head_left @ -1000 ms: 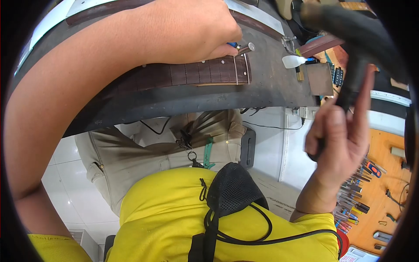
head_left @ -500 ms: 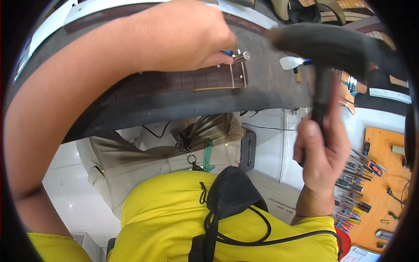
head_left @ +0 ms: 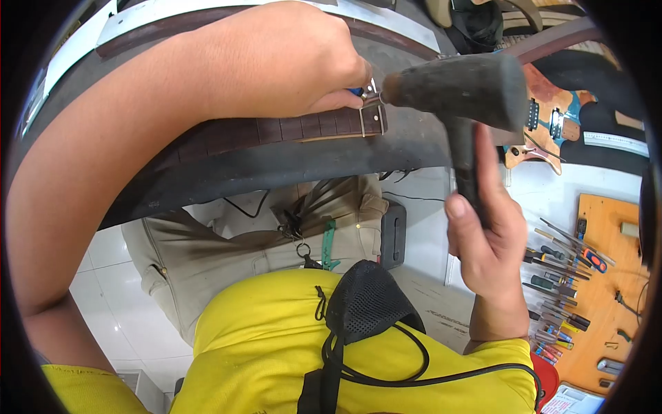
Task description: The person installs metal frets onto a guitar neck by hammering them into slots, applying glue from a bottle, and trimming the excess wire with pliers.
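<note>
Fretboard (head_left: 276, 130) along the worktop's (head_left: 276, 162) near edge. My left hand (head_left: 310, 58) pinches a metal-ended tool (head_left: 372, 99) at its end corner; my right hand (head_left: 493, 241) grips a hammer (head_left: 462, 86). Off-centre blow could catch my thumb or skid the tool, scarring wood.

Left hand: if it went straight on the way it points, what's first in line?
Likely the head of the hammer in the right hand: its face sits right at the end of the metal tool that the left hand holds. Depth unclear; can't tell if they touch.
</note>
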Motion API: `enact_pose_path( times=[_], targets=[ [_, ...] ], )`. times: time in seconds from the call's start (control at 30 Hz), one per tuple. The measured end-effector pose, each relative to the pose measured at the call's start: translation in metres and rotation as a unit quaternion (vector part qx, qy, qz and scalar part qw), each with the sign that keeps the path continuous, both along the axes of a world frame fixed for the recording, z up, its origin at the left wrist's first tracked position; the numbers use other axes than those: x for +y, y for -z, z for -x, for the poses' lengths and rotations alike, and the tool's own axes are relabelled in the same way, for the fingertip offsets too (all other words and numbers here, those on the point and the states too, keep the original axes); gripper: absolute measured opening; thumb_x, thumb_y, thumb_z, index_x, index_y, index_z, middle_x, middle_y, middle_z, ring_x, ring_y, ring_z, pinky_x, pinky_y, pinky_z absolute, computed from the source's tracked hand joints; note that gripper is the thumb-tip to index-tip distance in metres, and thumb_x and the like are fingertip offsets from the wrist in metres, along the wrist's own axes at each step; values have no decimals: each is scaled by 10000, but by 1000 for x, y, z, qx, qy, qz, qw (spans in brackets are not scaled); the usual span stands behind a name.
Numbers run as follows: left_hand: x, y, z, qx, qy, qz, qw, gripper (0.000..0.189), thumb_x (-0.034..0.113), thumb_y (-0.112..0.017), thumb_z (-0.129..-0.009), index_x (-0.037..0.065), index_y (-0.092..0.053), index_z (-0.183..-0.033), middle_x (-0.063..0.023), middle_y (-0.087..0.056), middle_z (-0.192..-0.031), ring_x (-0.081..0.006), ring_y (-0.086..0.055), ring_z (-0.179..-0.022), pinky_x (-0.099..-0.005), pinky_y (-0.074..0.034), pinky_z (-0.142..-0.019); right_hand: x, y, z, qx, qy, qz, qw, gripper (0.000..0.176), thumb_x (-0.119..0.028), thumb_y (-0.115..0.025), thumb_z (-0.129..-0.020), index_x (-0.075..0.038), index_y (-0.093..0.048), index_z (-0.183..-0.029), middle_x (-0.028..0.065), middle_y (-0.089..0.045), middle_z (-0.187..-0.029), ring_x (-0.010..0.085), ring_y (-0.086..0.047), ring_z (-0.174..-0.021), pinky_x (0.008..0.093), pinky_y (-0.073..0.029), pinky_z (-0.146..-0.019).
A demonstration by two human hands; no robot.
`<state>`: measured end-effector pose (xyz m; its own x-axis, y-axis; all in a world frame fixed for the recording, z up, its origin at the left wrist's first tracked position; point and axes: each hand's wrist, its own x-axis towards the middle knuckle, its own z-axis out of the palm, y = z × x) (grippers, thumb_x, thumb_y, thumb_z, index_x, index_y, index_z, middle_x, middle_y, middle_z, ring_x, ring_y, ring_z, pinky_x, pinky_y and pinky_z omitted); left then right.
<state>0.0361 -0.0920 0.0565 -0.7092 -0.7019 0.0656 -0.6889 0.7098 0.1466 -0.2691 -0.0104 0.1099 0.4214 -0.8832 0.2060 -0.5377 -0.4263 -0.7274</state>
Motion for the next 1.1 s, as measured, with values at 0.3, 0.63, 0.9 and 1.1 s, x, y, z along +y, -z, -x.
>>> enact_pose_path(
  times=[0.3,0.63,0.9,1.1],
  targets=[
    [0,3,1,27,24,28,999,343,329,-620,-1039,9,-735,-997,-205,-737,-763,-408,-745,-744,-504,-598,-684,4,0,11,35,-33,39,998,717,-47,-556,-1074,15,-227,-1708,78,-650,-930,72,-534,-597,231,-445,-557],
    [5,-2,4,12,30,1,999,356,327,-643,-1041,-16,-729,-1007,-198,-734,-763,-412,-735,-713,-490,-599,-656,8,2,10,89,7,-7,996,637,6,-647,-1010,145,-413,-1586,308,-739,-1258,299,-774,-971,346,-566,-869],
    [21,18,9,84,8,161,983,259,267,-809,-916,23,-753,-984,-135,-715,-755,-340,-731,-724,-427,-582,-673,11,5,19,115,-11,32,993,657,-18,-671,-1013,163,-399,-1583,231,-765,-1071,209,-712,-779,293,-564,-771],
    [22,19,14,101,6,184,978,251,248,-823,-902,20,-751,-978,-146,-734,-782,-331,-743,-740,-418,-592,-692,2,12,18,185,-100,34,977,588,-20,-670,-1011,98,-443,-1540,127,-682,-879,172,-604,-644,282,-495,-623]
  ],
)
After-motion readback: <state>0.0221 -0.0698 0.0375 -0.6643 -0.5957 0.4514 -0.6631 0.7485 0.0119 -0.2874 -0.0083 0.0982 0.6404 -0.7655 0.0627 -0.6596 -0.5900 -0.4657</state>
